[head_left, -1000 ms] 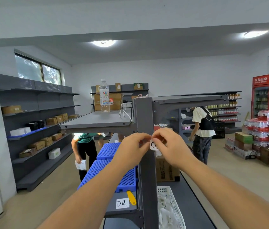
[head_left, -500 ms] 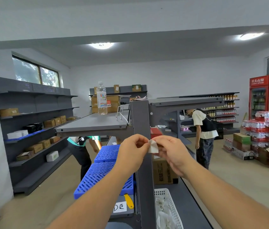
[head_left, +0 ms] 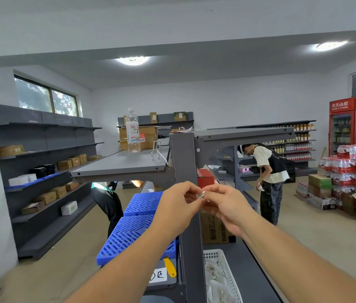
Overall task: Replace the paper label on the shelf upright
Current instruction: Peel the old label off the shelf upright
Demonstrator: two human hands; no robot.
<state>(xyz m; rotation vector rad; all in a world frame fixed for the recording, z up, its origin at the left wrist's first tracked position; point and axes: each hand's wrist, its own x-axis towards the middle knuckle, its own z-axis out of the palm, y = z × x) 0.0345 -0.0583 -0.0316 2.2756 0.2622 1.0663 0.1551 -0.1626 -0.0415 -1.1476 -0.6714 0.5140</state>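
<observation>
The grey shelf upright [head_left: 183, 158] stands straight ahead in the middle of the view. Both my hands meet in front of it at chest height. My left hand [head_left: 176, 207] and my right hand [head_left: 227, 207] pinch a small crumpled white paper label [head_left: 201, 195] between their fingertips, just off the upright's face. The label looks folded and mostly hidden by my fingers. Another white paper label [head_left: 158, 275] with handwritten marks lies on the lower shelf, beside a yellow scraper [head_left: 170, 267].
Blue plastic crates [head_left: 135, 232] sit on the left shelf, a white basket [head_left: 225, 272] on the right. A water bottle [head_left: 132, 131] stands on the top shelf. One person [head_left: 268, 178] bends at right, another [head_left: 107, 200] at left behind the shelf.
The label has come off the upright and is crumpled smaller between my fingertips. My hands have drawn slightly lower and toward me.
</observation>
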